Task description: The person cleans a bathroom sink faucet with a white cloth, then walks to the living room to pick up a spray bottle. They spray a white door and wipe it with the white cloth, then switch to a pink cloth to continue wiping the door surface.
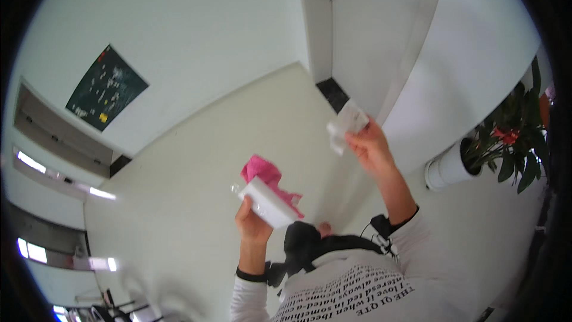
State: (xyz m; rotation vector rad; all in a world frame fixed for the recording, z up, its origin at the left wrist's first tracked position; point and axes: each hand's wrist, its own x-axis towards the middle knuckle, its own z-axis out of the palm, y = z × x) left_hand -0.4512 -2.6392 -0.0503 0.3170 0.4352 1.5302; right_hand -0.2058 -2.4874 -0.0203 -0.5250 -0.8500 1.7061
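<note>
My left hand [254, 223] grips a white rectangular block or box [270, 205], with a bright pink cloth [263, 172] bunched behind it. A bit of clear plastic [235, 188] sticks out at the block's upper left corner. Raised further up and to the right, my right hand [368, 145] pinches a crumpled white piece, thin like tissue or a wrapper [348, 120]; its exact kind cannot be told. Both hands are in the air above the pale floor, well apart from each other.
A closed door [375, 22] with keys in its lock stands ahead, a dark threshold [333, 91] at its foot. To the right is a white pot [451, 167] with a red-flowered plant. A dark green poster or board [107, 87] hangs on the left wall. Furniture is partly visible at lower left.
</note>
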